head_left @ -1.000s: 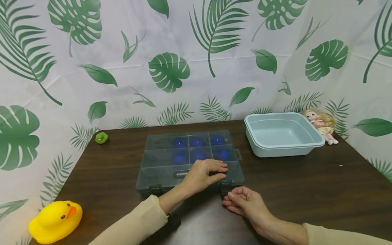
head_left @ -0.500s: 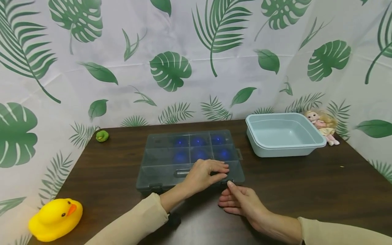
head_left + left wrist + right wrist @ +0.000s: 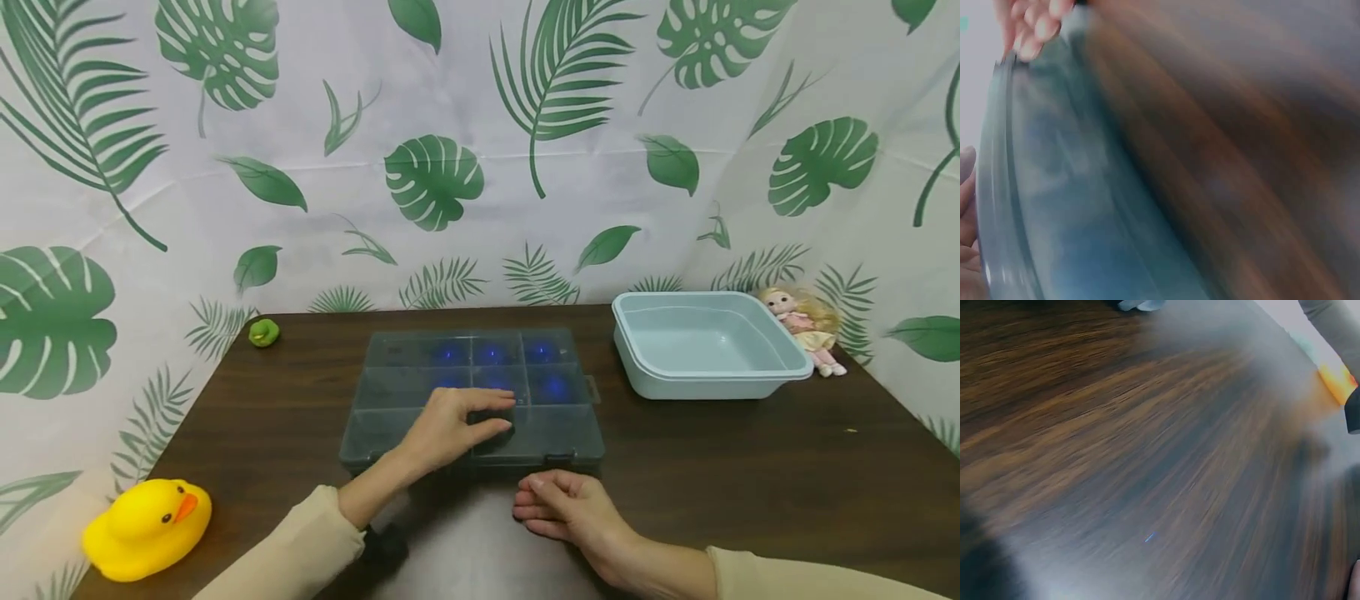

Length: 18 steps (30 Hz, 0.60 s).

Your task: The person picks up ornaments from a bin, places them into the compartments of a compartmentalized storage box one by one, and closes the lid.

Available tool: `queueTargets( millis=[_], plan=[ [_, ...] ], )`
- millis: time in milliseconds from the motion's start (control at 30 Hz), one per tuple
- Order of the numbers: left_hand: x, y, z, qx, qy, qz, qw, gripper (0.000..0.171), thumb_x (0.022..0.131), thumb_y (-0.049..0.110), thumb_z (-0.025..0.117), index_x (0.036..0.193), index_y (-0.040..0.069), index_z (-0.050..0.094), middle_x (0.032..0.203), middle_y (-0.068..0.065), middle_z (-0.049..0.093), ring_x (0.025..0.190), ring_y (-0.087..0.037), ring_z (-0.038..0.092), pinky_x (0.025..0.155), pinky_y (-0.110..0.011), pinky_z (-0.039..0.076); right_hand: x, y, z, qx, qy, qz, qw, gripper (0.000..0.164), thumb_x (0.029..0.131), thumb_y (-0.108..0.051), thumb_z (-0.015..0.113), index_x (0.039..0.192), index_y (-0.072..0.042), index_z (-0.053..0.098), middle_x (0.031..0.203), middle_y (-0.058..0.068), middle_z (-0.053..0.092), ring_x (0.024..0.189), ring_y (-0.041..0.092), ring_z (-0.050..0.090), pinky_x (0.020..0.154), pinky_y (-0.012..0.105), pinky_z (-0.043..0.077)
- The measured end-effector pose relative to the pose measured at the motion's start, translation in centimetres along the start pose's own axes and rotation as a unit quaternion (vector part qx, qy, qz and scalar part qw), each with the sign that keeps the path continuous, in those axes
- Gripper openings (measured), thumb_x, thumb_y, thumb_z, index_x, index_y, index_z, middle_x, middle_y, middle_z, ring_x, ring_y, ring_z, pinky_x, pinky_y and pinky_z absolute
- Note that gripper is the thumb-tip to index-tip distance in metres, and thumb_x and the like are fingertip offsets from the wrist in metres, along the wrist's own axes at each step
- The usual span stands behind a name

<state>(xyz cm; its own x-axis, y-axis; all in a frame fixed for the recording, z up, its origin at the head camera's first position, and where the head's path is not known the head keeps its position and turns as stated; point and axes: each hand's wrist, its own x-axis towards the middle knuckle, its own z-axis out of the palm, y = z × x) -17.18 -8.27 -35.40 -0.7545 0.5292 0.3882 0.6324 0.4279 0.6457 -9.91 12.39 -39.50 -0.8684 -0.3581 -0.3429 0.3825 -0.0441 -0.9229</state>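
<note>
A grey translucent compartment box [image 3: 390,387] lies with its lid down in the head view. Several round blue things [image 3: 542,353] show through the lid in the back and middle rows. My left hand [image 3: 450,427] hovers over the lid's front half, fingers extended to the right and holding nothing. My right hand [image 3: 566,512] is just in front of the box's front right latch [image 3: 558,459], its fingers loosely bent and nothing in them. In the left wrist view the box wall [image 3: 1085,206] is blurred, with fingertips [image 3: 1038,28] near its top end.
A pale blue basin [image 3: 712,387] stands right of the box, with a doll [image 3: 806,329] beside it. A yellow rubber duck [image 3: 146,529] sits at the left front, a small green duck [image 3: 263,332] at the back left. Leaf-printed fabric [image 3: 450,67] hangs behind the dark wooden table [image 3: 712,467].
The right latch hung down and now lies up against the lid's edge, after my right thumb pressed it. My right hand has drawn off it leftward; my left hand has slid left over the lid.
</note>
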Motion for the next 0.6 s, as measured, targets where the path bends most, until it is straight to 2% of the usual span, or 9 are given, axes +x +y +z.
queueTargets(
  millis=[33,67,100,167,267,333,433,600],
  plan=[
    [-0.7,-0.3,-0.9,0.012,0.013,-0.008,0.9998,0.030,0.084,0.016,0.071,0.112,0.004,0.070,0.116,-0.007,0.068,0.095,-0.018,0.068,0.075,-0.027,0.055,0.2,0.0,0.5,0.001,-0.005,-0.002,1.000,0.048,0.096,-0.029,0.055,0.120,0.013,0.052,0.101,0.009,0.069,0.093,0.017,0.068,0.083,0.032,0.055],
    [-1.4,-0.7,-1.7,0.024,0.026,-0.020,0.9992,0.030,0.083,0.016,0.072,0.111,0.005,0.070,0.115,-0.006,0.068,0.105,-0.019,0.064,0.080,-0.029,0.054,0.5,0.0,1.1,0.001,-0.010,-0.005,1.000,0.047,0.096,-0.027,0.055,0.121,0.013,0.051,0.102,0.009,0.069,0.093,0.017,0.068,0.083,0.032,0.055],
    [-2.1,-1.0,-2.5,0.032,0.036,-0.032,0.9984,0.030,0.083,0.016,0.072,0.111,0.005,0.070,0.115,-0.006,0.068,0.099,-0.019,0.067,0.075,-0.030,0.055,0.7,0.0,1.7,0.001,-0.015,-0.007,1.000,0.046,0.096,-0.024,0.055,0.123,0.013,0.051,0.103,0.009,0.068,0.093,0.017,0.068,0.083,0.032,0.055],
    [-3.4,-1.7,-3.8,0.043,0.049,-0.058,0.9962,0.030,0.081,0.015,0.073,0.110,0.006,0.071,0.115,-0.005,0.068,0.100,-0.019,0.067,0.077,-0.033,0.055,1.3,0.1,2.9,0.003,-0.025,-0.011,1.000,0.046,0.096,-0.021,0.055,0.126,0.014,0.049,0.106,0.012,0.068,0.093,0.017,0.067,0.083,0.032,0.055],
    [-4.8,-2.5,-5.2,0.049,0.059,-0.079,0.9939,0.031,0.080,0.014,0.075,0.109,0.006,0.071,0.115,-0.006,0.068,0.104,-0.021,0.065,0.088,-0.041,0.052,2.1,0.3,4.6,0.006,-0.035,-0.016,0.999,0.044,0.097,-0.015,0.053,0.129,0.014,0.046,0.113,0.018,0.065,0.095,0.018,0.067,0.084,0.033,0.054],
    [-5.3,-3.1,-5.7,0.055,0.065,-0.075,0.9936,0.032,0.078,0.013,0.076,0.108,0.004,0.071,0.114,-0.008,0.068,0.112,-0.025,0.061,0.100,-0.049,0.041,2.6,0.4,5.7,0.005,-0.039,-0.020,0.999,0.043,0.097,-0.013,0.052,0.130,0.014,0.046,0.116,0.021,0.063,0.097,0.019,0.067,0.084,0.033,0.054],
    [-5.8,-3.8,-5.9,0.060,0.074,-0.060,0.9937,0.031,0.077,0.010,0.076,0.107,0.002,0.071,0.111,-0.010,0.069,0.115,-0.029,0.059,0.106,-0.058,0.029,3.2,0.5,7.1,0.004,-0.047,-0.024,0.999,0.041,0.097,-0.011,0.051,0.130,0.014,0.045,0.118,0.024,0.061,0.098,0.020,0.066,0.085,0.034,0.054],
    [-6.3,-4.6,-5.8,0.068,0.090,-0.051,0.9923,0.028,0.076,0.010,0.077,0.103,0.003,0.073,0.108,-0.009,0.070,0.117,-0.030,0.058,0.107,-0.060,0.026,3.7,0.6,9.1,0.004,-0.062,-0.020,0.998,0.040,0.097,-0.007,0.050,0.131,0.014,0.045,0.119,0.024,0.061,0.099,0.021,0.066,0.085,0.034,0.054]
  ],
)
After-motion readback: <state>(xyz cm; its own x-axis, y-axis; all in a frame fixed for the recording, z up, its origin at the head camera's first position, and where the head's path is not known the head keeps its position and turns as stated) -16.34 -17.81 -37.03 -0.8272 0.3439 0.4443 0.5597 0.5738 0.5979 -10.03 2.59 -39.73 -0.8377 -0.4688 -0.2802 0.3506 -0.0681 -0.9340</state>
